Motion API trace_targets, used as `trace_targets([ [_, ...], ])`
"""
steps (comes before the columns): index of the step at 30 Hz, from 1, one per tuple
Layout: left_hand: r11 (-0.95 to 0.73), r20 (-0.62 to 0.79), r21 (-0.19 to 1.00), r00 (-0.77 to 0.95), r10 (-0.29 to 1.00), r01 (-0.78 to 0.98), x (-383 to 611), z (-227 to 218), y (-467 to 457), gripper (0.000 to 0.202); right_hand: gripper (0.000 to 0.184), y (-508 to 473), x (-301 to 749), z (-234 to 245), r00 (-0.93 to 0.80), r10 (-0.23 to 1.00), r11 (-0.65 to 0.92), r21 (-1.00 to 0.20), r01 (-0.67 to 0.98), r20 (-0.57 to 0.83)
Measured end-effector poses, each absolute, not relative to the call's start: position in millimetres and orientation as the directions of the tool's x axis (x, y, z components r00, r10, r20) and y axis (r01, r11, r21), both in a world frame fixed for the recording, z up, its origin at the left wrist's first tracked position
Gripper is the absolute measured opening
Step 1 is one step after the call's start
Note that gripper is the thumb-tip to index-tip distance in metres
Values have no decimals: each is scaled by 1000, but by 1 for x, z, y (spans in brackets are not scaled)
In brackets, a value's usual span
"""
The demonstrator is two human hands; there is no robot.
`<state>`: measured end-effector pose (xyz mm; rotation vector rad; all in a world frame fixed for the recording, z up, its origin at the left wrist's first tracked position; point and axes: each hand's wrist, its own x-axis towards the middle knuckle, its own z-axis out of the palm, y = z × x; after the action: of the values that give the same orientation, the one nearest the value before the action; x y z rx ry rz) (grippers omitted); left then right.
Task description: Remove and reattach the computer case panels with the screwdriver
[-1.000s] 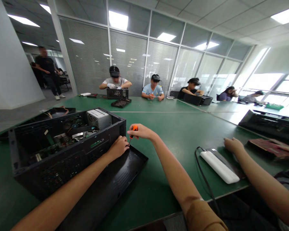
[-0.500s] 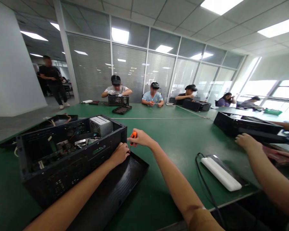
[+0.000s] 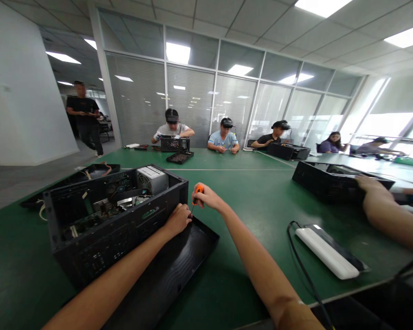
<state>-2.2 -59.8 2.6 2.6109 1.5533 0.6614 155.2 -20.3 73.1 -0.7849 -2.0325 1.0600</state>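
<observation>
On the green table (image 3: 254,238) a black computer case (image 3: 147,215) lies on its side, its open top showing a grey power supply (image 3: 153,179), boards and wires. My right hand (image 3: 209,198) is wrapped round an orange-and-black screwdriver (image 3: 198,189), whose shaft points down to the fingertips of my left hand (image 3: 177,221). Those left fingers are curled together beside the case's near right corner; whatever they pinch is too small to make out. Beneath my left forearm lies a black side panel (image 3: 189,254), partly covered by the arm.
A white power strip (image 3: 326,252) with a black cable lies to the right. Another person's hand (image 3: 366,183) reaches onto a second black case (image 3: 330,183). Black panels (image 3: 89,176) with wires lie behind my case. Several people sit across the table, with another case (image 3: 172,143).
The view has shifted slightly, so everything sits further right. My hands keep the same hold at the case corner. The neighbour's hand has moved onto the second case, which has shifted left.
</observation>
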Motion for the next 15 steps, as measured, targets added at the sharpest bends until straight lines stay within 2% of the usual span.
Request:
trace_targets([
  [9,-499,362,218,406,839,839,-2,0,-60,8,23,-27,155,75,-639,713,503,-846,177,290],
  [15,-476,338,213,392,855,853,0,0,-59,8,24,-32,153,74,-654,696,584,-765,274,297],
])
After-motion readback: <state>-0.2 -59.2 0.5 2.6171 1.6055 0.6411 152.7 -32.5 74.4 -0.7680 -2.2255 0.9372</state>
